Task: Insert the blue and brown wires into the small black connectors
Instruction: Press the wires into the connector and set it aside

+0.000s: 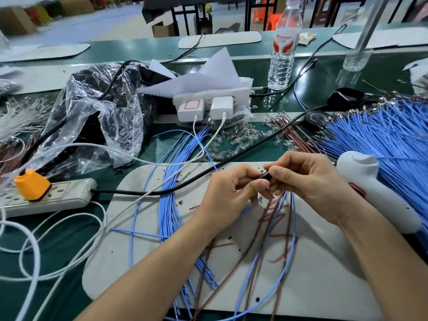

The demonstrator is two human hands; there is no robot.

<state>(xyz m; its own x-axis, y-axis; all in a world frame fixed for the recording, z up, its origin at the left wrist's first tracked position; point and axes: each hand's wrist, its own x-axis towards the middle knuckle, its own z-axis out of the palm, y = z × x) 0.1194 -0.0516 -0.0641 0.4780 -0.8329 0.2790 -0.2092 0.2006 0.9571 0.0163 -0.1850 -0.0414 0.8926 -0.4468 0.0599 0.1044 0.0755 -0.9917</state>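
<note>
Together, the left hand (231, 193) and right hand (308, 181) pinched a small black connector (266, 176) between them above the grey mat (139, 251), with fingers and thumbs curled closely around it. Looped blue wires (295, 228) and brown wires (250, 237) trailed from that grip toward six o'clock. At three o'clock from the hands lay a white gun-shaped tool (375, 188). A thick blue wire bundle (382, 135) lay at one o'clock, and a power strip (58, 195) at nine o'clock.
</note>
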